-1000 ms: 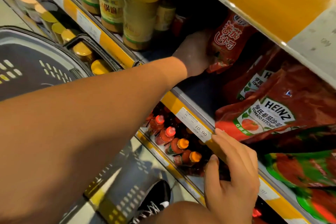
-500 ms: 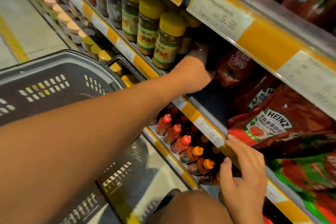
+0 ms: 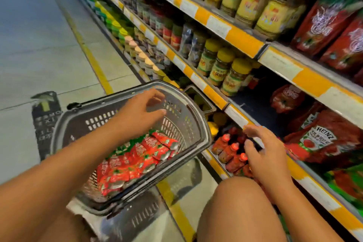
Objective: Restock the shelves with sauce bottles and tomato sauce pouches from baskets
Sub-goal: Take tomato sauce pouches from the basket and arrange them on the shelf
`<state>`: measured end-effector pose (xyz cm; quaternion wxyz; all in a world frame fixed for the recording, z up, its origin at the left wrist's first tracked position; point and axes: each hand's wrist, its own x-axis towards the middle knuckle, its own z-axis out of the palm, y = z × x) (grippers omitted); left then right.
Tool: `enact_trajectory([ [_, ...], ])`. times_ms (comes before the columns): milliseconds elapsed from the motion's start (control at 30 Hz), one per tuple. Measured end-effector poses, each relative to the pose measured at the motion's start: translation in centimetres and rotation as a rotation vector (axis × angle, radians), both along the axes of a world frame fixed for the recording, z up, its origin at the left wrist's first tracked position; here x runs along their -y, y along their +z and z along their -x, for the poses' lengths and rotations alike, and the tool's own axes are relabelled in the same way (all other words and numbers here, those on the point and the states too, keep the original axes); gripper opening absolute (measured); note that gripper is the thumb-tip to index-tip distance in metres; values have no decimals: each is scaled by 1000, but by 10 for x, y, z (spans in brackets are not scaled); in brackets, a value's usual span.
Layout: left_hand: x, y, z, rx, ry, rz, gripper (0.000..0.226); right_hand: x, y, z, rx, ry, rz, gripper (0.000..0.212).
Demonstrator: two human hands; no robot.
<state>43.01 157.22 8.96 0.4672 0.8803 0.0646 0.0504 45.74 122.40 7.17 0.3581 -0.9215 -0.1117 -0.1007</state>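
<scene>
A grey plastic basket (image 3: 198, 127) sits in front of me, holding several red tomato sauce pouches (image 3: 137, 159). My left hand (image 3: 143, 110) hovers over the basket's far rim, fingers spread, holding nothing. My right hand (image 3: 263, 153) is open by the edge of the lower shelf (image 3: 241, 122), above red-capped sauce bottles (image 3: 229, 149). One red pouch (image 3: 286, 98) stands at the back of the middle shelf. Heinz ketchup pouches (image 3: 322, 139) lean to its right.
Yellow-lidded jars (image 3: 233, 76) stand left of the pouch on the same shelf. More jars and red pouches (image 3: 324, 25) fill the shelf above. A second basket (image 3: 137, 220) lies under the first. My bare knee (image 3: 239, 208) is at the bottom. The aisle floor (image 3: 39, 45) stretches left.
My left hand has let go of the red pouch at the back of the shelf and drawn back over the basket. My right hand has lifted off the shelf edge. The view has tilted up.
</scene>
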Motion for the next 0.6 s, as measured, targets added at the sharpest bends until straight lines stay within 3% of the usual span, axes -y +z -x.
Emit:
enact_trajectory([
  [100, -29, -17, 28, -49, 101, -14, 30, -70, 24, 2, -57, 194, 11, 31],
  [267, -56, -62, 45, -223, 185, -4, 30, -167, 11, -12, -229, 404, 255, 31],
  [433, -69, -87, 27, -330, 148, -120, 36, -209, -44, -35, -496, 384, 319, 33],
  [600, -87, -117, -2, -499, 79, -204, 28, -239, -79, -67, -596, 368, 354, 29],
])
